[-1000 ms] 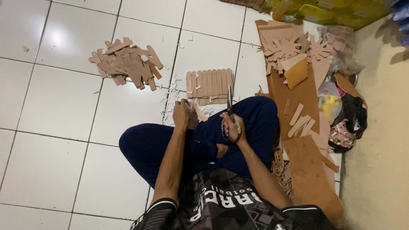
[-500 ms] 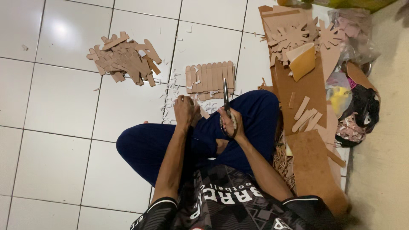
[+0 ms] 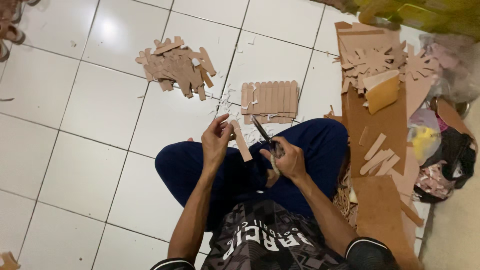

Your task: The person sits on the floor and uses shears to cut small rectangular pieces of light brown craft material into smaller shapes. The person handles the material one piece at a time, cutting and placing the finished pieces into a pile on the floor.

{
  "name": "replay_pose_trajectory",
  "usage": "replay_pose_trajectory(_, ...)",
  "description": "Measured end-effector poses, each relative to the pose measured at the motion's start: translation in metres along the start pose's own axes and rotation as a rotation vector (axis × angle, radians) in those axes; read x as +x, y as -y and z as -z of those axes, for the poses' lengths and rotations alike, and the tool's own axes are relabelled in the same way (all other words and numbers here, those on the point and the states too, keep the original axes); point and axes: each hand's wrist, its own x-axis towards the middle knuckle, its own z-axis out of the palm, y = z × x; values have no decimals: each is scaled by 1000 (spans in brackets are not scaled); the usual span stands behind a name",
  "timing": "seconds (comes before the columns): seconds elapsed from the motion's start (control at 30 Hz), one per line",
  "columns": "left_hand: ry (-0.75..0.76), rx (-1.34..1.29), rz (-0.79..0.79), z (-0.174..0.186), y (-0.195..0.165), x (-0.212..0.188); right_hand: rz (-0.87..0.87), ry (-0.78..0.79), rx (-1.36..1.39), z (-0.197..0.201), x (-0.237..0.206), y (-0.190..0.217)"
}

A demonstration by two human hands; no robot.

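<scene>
Head view: a seated person seen from above, legs crossed on white tile.
Left hand (image 3: 216,142): a cardboard strip (image 3: 241,141) is pinched upright — presented for trimming.
Right hand (image 3: 289,161): clenched on scissors (image 3: 265,136), blades aimed at the strip.
Beyond: a neat row of strips (image 3: 270,98) — a loose pile (image 3: 176,67) further left.

floor (image 3: 75,105): glossy white tiles, dark grout | light: overhead glare

Matt brown cardboard strip (image 3: 241,141), metal scissors (image 3: 263,134), glossy tiled floor (image 3: 90,107).
</scene>
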Motion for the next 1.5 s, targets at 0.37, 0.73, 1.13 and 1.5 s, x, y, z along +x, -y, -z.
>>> replay_pose_trajectory(0.37,-35,22,29,5,-68,-19,557,-22,-299,29,30,19)
replay_pose_trajectory(0.73,-27,-76,-80,4,-66,-13,-48,97,147,12,7,8)
replay_pose_trajectory(1.13,1,-86,-126,-12,-82,-32,-37,232,348,1,4,57)
replay_pose_trajectory(1.5,94,-12,-140,-6,-90,-35,-1,209,411,-1,7,50)
